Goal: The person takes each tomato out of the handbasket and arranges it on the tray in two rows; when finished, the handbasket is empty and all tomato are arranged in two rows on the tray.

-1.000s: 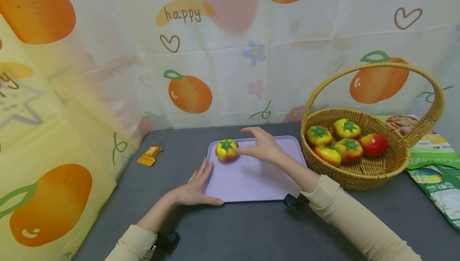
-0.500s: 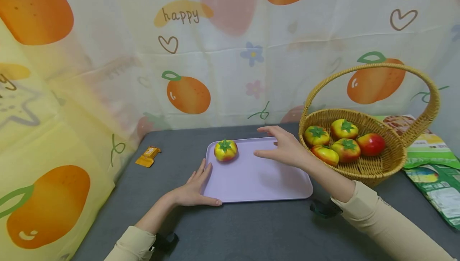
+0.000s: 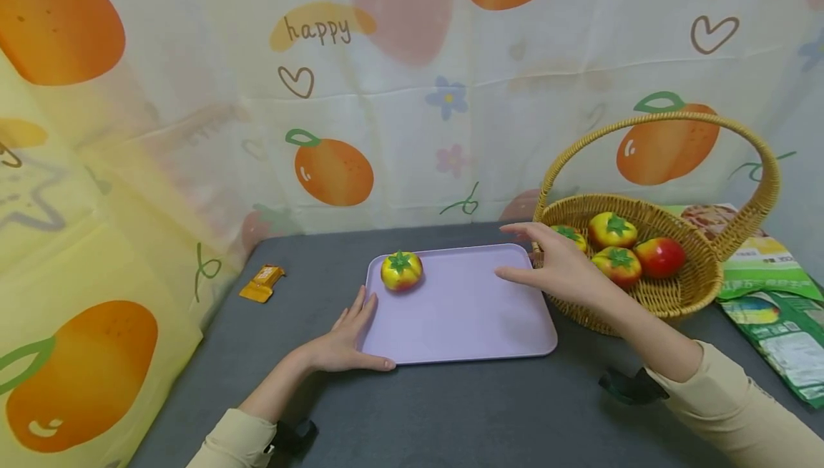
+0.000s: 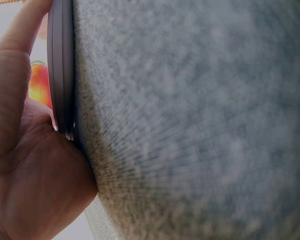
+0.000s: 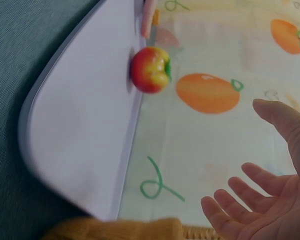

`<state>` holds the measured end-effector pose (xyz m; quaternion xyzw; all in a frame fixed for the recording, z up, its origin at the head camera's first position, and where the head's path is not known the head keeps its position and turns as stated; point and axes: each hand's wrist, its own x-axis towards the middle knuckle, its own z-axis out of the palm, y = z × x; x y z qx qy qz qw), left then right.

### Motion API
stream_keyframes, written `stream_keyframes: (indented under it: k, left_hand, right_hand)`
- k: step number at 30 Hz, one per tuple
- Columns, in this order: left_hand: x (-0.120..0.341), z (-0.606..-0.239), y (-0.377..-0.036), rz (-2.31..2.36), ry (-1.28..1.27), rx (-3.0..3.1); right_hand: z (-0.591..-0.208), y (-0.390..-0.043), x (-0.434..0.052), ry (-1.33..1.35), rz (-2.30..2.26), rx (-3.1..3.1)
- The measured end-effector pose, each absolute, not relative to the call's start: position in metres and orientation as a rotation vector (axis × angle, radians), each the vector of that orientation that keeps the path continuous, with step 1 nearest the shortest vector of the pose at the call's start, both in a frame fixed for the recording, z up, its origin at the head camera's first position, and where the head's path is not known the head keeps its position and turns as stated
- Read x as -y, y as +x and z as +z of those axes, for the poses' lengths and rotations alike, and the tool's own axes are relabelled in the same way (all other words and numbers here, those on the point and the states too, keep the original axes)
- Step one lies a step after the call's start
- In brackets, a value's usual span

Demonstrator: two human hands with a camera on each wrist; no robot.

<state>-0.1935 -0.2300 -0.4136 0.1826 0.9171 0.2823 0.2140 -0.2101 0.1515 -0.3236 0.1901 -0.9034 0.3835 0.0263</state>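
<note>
Toy tomato (image 3: 401, 271): yellow-red, green calyx, upright in the far left corner of the lilac tray (image 3: 463, 325); nothing touches it.
Lilac tray: flat on the grey tabletop (image 3: 450, 418), just left of the wicker basket (image 3: 689, 289).
Left hand (image 3: 344, 343): flat on the tabletop against the tray's near left corner, fingers (image 3: 360, 310) straight along the left edge, thumb along the near edge; holds nothing.
Right hand (image 3: 563, 271): in the air over the tray's far right corner at the basket's near rim, fingers (image 5: 240, 200) spread wide and relaxed, empty.
Wicker basket: arched handle; holds four visible toy fruits (image 3: 618, 250), one partly hidden by the right hand.
Orange packet (image 3: 260, 283): on the tabletop, well left of the tray.
Green bags (image 3: 772, 310): right of the basket.
Fruit-print curtain (image 3: 322, 96): behind and to the left.
</note>
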Motion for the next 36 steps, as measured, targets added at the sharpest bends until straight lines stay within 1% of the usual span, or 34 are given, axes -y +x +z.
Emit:
stream_keyframes:
  k: [9,20,36]
  left_hand:
    - [0.229,-0.414,-0.194,0.784,0.509,-2.544]
    - [0.229,-0.413,-0.194,0.782,0.497,-2.539]
    - [0.23,-0.414,-0.194,0.77,0.526,-2.543]
  right_hand:
    - [-0.32,-0.199,-0.192,0.522,1.155,2.794]
    - [-0.325,-0.198,-0.232,0.469,0.984,2.903]
    - [-0.338,-0.208,-0.243,0.516,0.928,3.034]
